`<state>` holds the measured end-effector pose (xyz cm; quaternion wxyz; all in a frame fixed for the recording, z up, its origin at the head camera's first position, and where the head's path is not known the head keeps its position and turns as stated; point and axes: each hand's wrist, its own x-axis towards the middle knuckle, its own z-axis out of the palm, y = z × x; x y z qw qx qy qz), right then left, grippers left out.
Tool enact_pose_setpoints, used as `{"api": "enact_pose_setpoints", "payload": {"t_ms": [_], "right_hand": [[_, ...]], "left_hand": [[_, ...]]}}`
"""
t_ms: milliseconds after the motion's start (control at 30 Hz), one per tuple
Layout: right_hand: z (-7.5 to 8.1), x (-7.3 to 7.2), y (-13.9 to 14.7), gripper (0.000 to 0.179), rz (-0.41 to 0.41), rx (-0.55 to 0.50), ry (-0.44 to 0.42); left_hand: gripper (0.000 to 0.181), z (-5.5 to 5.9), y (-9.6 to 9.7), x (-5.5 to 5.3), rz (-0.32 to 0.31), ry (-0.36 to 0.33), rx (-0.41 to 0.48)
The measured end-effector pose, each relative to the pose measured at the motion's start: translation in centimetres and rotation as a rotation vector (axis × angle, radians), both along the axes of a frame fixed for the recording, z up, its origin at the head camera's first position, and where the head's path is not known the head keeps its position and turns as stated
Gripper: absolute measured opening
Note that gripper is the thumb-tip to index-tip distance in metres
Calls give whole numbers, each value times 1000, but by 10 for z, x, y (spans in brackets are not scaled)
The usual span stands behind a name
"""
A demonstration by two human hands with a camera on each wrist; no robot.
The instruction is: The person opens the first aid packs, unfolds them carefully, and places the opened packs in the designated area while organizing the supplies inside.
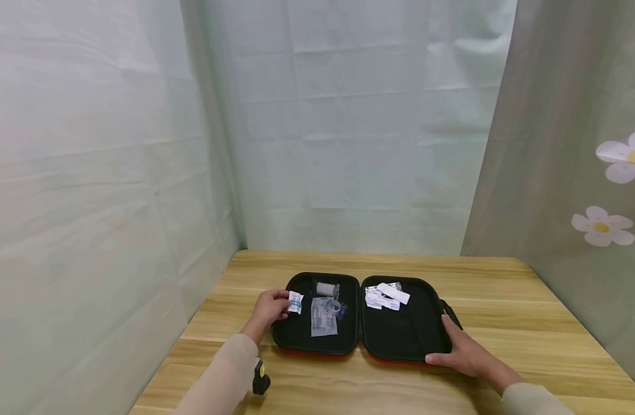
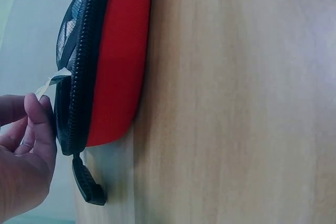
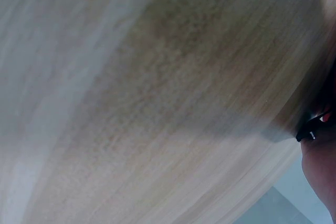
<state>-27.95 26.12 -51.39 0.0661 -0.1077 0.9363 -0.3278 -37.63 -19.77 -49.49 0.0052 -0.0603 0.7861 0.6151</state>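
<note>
A black-lined zip case (image 1: 390,340) with a red shell (image 2: 123,61) lies spread open on the table. My left hand (image 1: 271,307) pinches a small white packet with blue print (image 1: 295,302) over the case's left edge; its edge shows between thumb and finger in the left wrist view. In the left half are a wrapped white roll (image 1: 327,289), a clear-bagged ring of tape (image 1: 334,308) and a flat printed pouch (image 1: 321,324). White strips and packets (image 1: 392,293) lie in the right half. My right hand (image 1: 465,353) holds the case's near right corner, thumb along the front edge.
The case stands on a wood-grain table (image 1: 380,389). A black handle (image 1: 450,314) sticks out at its right side, and a zipper pull (image 2: 88,184) hangs at the left half. Pale curtains (image 1: 359,127) close off the back and both sides.
</note>
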Motion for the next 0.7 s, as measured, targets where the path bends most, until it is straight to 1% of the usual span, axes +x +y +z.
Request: {"api": "enact_pose_setpoints", "payload": {"t_ms": [100,267,367,533,700], "right_hand": [[1,1,0,116,0,0,0],[2,1,-1,115,7,6,13],[3,1,-1,114,10,4,19],[2,2,-1,115,5,8,18],[3,1,-1,115,4,19,14]], "left_hand": [[25,-2,0,2,0,-11,-1],[23,-2,0,5,-12,3,6],[22,-1,1,8,-18,-4,15],[21,0,5,11,-32,-23,-15],[22,1,8,11,-40,-27,-37]]}}
